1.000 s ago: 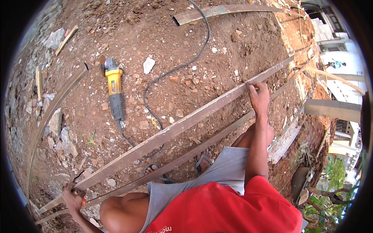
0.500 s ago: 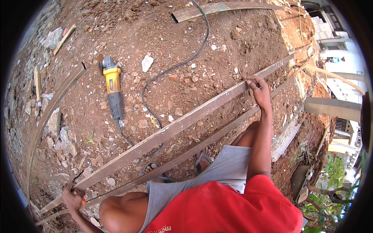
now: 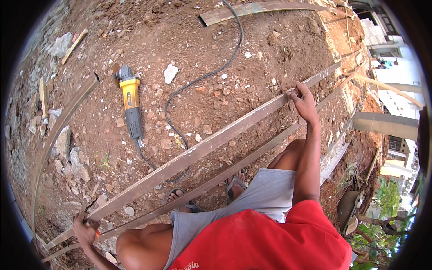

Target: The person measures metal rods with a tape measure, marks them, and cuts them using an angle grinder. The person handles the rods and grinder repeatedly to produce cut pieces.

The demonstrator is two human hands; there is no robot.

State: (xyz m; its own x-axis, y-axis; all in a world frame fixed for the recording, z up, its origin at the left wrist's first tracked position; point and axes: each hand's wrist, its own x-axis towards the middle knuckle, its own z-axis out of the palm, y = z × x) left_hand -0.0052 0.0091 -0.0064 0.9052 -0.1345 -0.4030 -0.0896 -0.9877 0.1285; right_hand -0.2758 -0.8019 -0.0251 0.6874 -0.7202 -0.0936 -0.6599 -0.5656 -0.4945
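Across the stony brown ground (image 3: 261,72): loose rubble is lying thickest toward the left rim.
Red shirt (image 3: 256,238) and grey cloth shorts (image 3: 270,189): the person is squatting at the lower edge, knees bent.
Long, straight, brown flat-sided bar (image 3: 193,156): it is running slantwise from lower left to upper right, between the grinder and the person.
Second, thinner brown bar (image 3: 211,182): it is lying nearly parallel, nearer the person, passing by the dark strapped sandals (image 3: 193,206).
Two hollow-ended brown bars: one (image 3: 57,128) is lying at the left, the other (image 3: 270,7) along the top.
Yellow-and-grey angle grinder (image 3: 130,101): it is resting on the soil, its dark cord (image 3: 241,36) winding past the top bar.
Right hand (image 3: 303,100): bent fingers and thumb are meeting at the long bar's upper edge; what they are pinching, I cannot tell.
Left hand (image 3: 84,228): it is gripping the long bar near its lower-left end.
White stone (image 3: 171,73): it is sitting right of the grinder.
Small orange object (image 3: 97,234): it is showing beside the left palm, too small to identify.
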